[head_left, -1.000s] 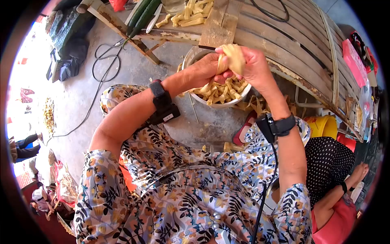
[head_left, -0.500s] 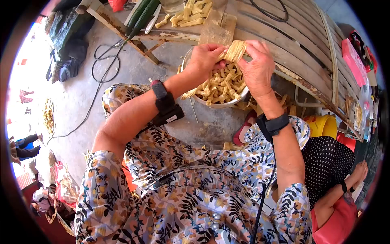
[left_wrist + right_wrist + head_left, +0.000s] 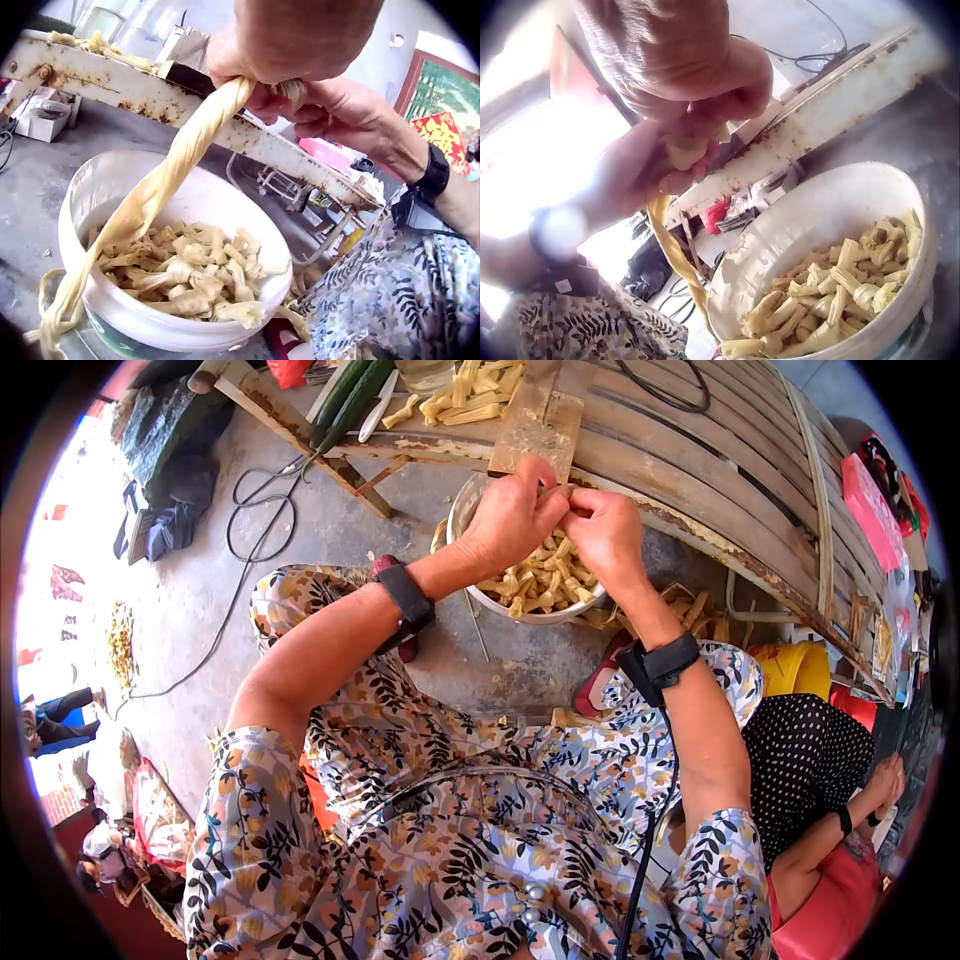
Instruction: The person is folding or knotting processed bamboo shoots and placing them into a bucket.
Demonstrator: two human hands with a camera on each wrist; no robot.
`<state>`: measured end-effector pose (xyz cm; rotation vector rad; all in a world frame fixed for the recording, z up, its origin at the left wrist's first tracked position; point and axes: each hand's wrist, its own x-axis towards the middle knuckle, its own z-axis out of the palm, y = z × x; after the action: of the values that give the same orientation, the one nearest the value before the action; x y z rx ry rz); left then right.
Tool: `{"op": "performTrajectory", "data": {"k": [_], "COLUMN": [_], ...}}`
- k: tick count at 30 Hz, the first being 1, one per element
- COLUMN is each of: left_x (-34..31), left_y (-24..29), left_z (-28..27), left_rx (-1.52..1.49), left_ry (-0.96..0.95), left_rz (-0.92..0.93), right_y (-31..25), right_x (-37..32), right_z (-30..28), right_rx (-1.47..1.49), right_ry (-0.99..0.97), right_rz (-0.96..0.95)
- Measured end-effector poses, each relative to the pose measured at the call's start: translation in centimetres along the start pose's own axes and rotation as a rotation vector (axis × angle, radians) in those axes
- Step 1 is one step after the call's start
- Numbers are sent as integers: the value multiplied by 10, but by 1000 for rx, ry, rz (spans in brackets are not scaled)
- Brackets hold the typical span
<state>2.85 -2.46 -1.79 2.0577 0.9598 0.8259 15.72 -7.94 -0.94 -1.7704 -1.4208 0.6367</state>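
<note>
Both hands meet over a white bucket (image 3: pixel 470 510) of knotted yellow strips (image 3: pixel 545 580). My left hand (image 3: pixel 515 510) and right hand (image 3: pixel 600 530) pinch the top end of one long twisted yellow strip. In the left wrist view the strip (image 3: pixel 161 187) hangs from the left hand (image 3: pixel 300 37) down across the bucket rim (image 3: pixel 90 195) and outside it, with the right hand (image 3: pixel 345 112) gripping beside it. In the right wrist view the right hand (image 3: pixel 682 60) curls over a yellow end while the left hand (image 3: pixel 630 172) holds from below. The strip's top end is hidden by the fingers.
A slatted wooden table (image 3: pixel 720 450) with a rusty edge stands just behind the bucket, carrying a wooden board (image 3: pixel 530 425), cucumbers (image 3: pixel 350 395), a knife (image 3: pixel 378 405) and more yellow strips (image 3: pixel 470 395). A cable (image 3: pixel 250 510) lies on the concrete floor. Another person (image 3: pixel 820 780) sits at right.
The hands have come down and closer together. The yellow wad seen between them earlier is now covered by the fingers. The right hand has shifted left.
</note>
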Motion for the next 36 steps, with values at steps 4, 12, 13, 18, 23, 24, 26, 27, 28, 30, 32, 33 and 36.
{"op": "performTrajectory", "data": {"k": [4, 12, 13, 18, 23, 24, 26, 27, 28, 30, 32, 33, 36], "left_x": [3, 10, 10, 9, 5, 3, 4, 3, 2, 0, 1, 1, 2], "left_y": [-4, 26, 27, 14, 10, 10, 9, 9, 8, 5, 3, 3, 5], "left_z": [4, -19, -23, -27, -29, -28, -29, -30, -30, -30, -32, -32, -31], "left_rx": [-215, -1205, -1230, -898, -781, -777, -766, -762, -758, -751, -738, -725, -686], "left_ry": [6, -251, -248, -367, -402, -407, -415, -404, -394, -397, -417, -422, -439], "left_rz": [-138, -699, -734, -457, -417, -421, -417, -421, -425, -414, -379, -373, -375], "right_y": [3, -9, -7, 9, 12, 15, 16, 13, 10, 0, -9, -12, 0], "right_x": [-3, 12, 18, 20, 20, 20, 21, 19, 18, 16, 8, 7, 11], "right_z": [2, -42, -51, -47, -49, -50, -51, -50, -48, -46, -38, -36, -30], "right_rx": [40, 866, 1035, 1013, 954, 972, 941, 927, 879, 777, 704, 669, 745], "right_ry": [104, 159, 170, 142, 173, 173, 140, 119, 117, 111, -41, -113, -253], "right_rz": [-148, 144, 251, 269, 263, 261, 254, 254, 245, 232, 247, 251, 161]}}
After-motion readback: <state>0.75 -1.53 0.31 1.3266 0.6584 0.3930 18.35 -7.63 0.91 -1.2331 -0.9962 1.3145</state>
